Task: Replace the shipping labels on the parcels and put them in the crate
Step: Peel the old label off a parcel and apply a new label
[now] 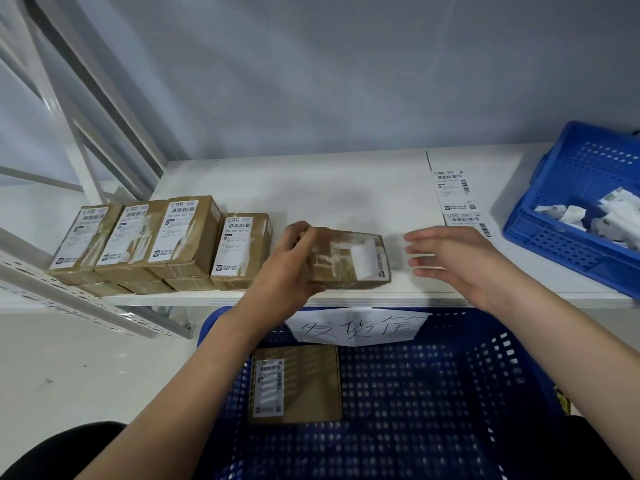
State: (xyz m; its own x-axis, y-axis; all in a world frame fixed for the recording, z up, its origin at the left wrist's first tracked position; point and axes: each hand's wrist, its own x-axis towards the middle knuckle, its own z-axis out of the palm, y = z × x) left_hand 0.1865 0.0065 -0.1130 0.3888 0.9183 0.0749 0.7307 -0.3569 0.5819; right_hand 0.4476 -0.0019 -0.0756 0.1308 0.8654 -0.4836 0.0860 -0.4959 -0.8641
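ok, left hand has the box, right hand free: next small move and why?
Probably bring the right hand onto the parcel and pinch the curled white label to peel it off. The left hand already steadies the parcel on the shelf, the label looks half lifted, and fresh labels wait beside it.

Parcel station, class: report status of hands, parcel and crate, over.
Left hand grips the parcel on the shelf, right hand open beside it. Old label mostly torn off. One relabelled parcel in the crate. Nothing in the way.
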